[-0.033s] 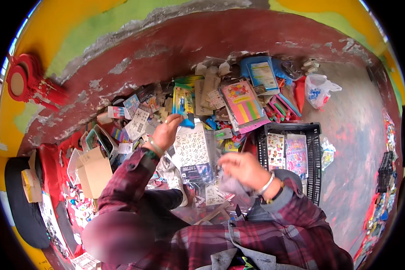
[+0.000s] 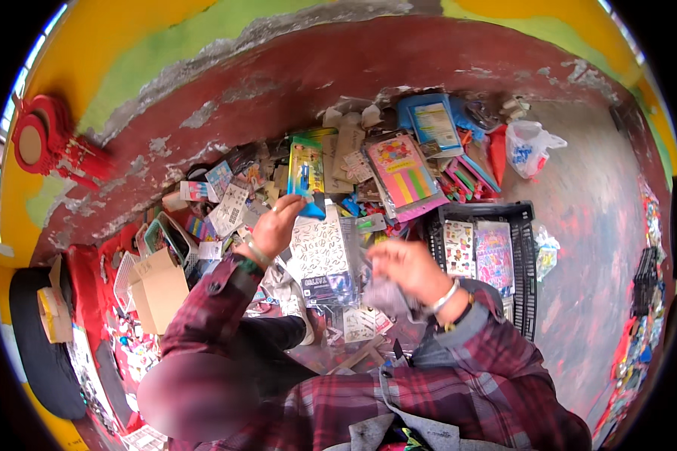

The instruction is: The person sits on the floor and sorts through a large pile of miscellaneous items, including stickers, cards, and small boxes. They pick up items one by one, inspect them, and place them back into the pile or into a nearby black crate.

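Observation:
My left hand is closed on the lower end of a flat blue, yellow and green package, with a small blue item showing on its front. Just below that package lies a white sheet with black designs, sleeved in clear plastic. To the right of the sheet, my right hand has its fingers closed on a greyish cloth, which hangs below them. The fingertips of that hand are blurred. A pink package with coloured strips lies on the heap beyond my right hand.
A black plastic crate holding packs stands at the right. Beyond it sit a white plastic bag and a smaller clear bag. At the left are an open cardboard box and a basket. A peeling red wall runs behind.
My right hand has risen slightly, and more of the greyish cloth shows below it. My left hand stays on the package, almost unmoved.

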A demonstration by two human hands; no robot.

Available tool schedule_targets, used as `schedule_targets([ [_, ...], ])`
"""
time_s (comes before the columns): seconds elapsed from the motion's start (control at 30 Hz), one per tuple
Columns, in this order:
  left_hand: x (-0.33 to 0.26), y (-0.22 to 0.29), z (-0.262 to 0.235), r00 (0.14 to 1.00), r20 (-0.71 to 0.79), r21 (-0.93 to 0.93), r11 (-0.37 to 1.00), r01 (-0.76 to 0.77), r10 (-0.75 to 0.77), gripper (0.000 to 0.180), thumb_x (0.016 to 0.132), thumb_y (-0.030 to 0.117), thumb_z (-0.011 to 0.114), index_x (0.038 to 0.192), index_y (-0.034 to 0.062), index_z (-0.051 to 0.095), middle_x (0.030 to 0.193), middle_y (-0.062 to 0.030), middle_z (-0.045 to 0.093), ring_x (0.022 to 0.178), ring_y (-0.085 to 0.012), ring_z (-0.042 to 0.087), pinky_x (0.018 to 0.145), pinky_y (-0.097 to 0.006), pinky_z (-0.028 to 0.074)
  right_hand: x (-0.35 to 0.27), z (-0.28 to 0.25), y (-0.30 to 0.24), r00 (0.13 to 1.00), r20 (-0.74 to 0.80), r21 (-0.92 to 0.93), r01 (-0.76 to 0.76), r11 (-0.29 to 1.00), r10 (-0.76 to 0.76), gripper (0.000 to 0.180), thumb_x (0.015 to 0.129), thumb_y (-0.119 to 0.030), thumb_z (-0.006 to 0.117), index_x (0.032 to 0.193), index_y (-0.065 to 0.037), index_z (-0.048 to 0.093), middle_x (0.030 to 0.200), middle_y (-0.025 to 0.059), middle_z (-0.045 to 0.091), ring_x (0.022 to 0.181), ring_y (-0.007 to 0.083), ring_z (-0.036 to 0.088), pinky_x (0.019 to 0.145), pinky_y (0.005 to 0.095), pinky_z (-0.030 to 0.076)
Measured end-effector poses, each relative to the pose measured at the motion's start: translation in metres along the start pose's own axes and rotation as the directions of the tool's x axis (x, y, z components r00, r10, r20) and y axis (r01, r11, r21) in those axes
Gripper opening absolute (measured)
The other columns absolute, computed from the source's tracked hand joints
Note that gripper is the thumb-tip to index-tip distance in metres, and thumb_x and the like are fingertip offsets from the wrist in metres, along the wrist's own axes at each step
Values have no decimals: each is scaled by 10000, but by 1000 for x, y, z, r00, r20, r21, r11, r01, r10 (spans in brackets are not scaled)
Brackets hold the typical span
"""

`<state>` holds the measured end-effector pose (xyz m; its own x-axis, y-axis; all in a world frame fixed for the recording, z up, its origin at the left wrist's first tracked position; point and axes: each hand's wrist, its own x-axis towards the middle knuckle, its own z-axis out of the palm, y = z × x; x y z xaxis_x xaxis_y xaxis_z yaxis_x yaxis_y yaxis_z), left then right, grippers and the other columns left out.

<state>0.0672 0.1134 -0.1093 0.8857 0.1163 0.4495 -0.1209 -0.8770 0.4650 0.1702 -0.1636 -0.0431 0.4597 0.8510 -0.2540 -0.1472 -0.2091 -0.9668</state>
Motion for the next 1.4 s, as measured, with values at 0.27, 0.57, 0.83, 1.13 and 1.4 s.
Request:
schedule_targets([
  [0.27, -38, 151, -51, 931, -57, -18, 932, -363, 361, 351, 628, -113, 579, 970, -41, 617, 1015, -169, 586, 894, -304, 619, 745, -362, 530, -14, -18, -28, 991, 135, 709, -82, 701, -21, 545, 797, -363, 685, 1188, -34, 497, 1056, 85, 579, 805, 120, 604, 669, 234, 514],
  [0.57, -50, 173, -52, 959, -58, -51, 959, -280, 277, 509, 574, -52, 534, 1078, -6, 583, 1118, -162, 542, 911, -337, 572, 819, -425, 470, -16, -7, -16, 961, 41, 436, 230, 870, -275, 387, 845, -75, 619, 1209, -20, 500, 1102, 33, 590, 978, 105, 541, 835, 244, 442],
  [0.83, -27, 164, -49, 984, 173, 25, 999, -44, 39, 346, 714, 83, 591, 1058, 73, 623, 1224, -105, 546, 1227, -373, 413, 1052, -534, 216, -8, -13, -11, 910, -242, 103, 369, 924, -337, 314, 823, -44, 637, 1128, -30, 563, 1069, 20, 589, 947, 95, 539, 796, 224, 437],
  [1.13, -16, 167, -60, 929, -369, -194, 980, -40, -36, 619, 648, -75, 681, 1219, 17, 460, 1250, -182, 447, 1158, -326, 456, 938, -385, 407, -7, 12, -10, 839, -145, -270, 477, 836, -525, 407, 757, 85, 554, 1126, -85, 581, 1028, 78, 620, 912, 163, 606, 787, 262, 475],
  [1.4, -16, 170, -69, 897, -373, 141, 970, -196, 236, 347, 592, -102, 652, 900, 54, 607, 874, -60, 574, 856, -267, 561, 778, -356, 453, -4, 22, -4, 852, -129, -361, 437, 824, -508, 419, 747, 60, 574, 1137, -94, 580, 1030, 111, 624, 913, 219, 622, 776, 273, 478],
])
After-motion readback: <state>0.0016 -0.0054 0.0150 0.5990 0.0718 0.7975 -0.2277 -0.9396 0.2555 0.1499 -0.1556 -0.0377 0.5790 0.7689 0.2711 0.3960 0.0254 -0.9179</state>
